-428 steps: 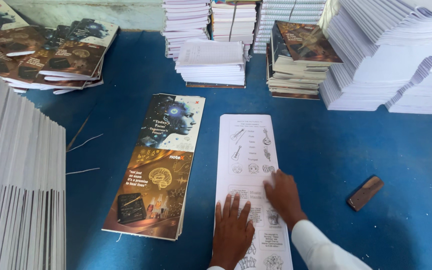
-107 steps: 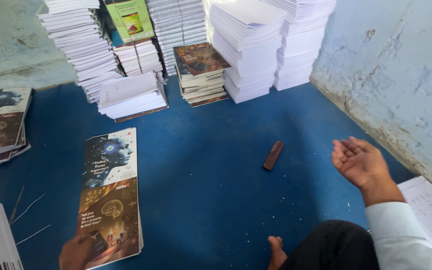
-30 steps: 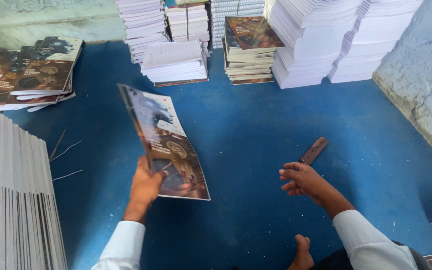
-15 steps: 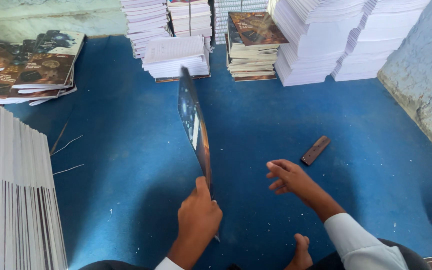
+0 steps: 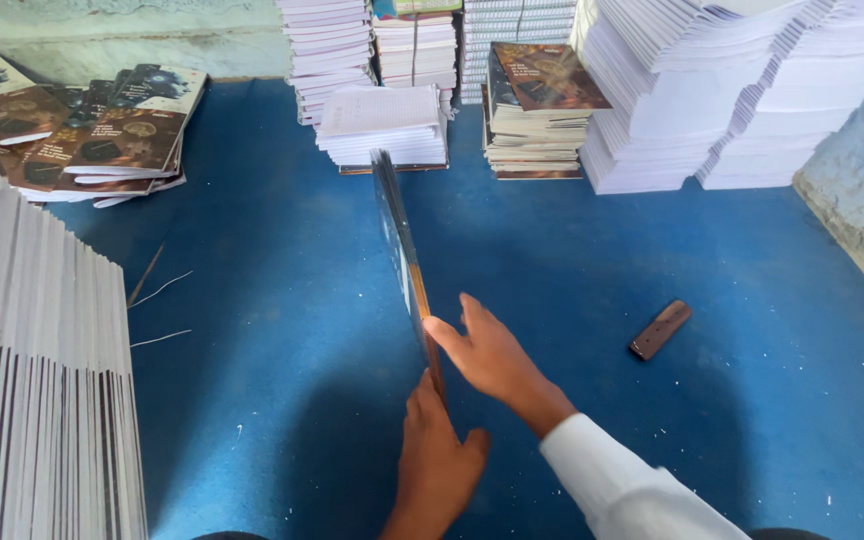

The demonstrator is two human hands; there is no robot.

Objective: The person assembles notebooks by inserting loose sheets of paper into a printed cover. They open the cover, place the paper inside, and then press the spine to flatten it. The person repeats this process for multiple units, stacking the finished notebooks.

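Blue floor [image 5: 252,330] everywhere, with a rough pale wall [image 5: 862,190] on the right. The printed cover sheet [image 5: 404,255] stands on edge, seen almost edge-on mid-floor. Left hand [image 5: 437,465] is closed around its near bottom end; right hand [image 5: 487,350] lies flat and open against its side. White page stacks [image 5: 732,90] line the back, finished books [image 5: 92,140] sit far left, and a small brown block [image 5: 660,329] lies to the right.

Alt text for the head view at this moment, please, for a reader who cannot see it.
Both hands hold a printed cover sheet edge-on above the blue floor: the left hand pinches its near end, the right hand rests against its side. Stacks of white pages line the far wall, and a small brown block lies to the right.
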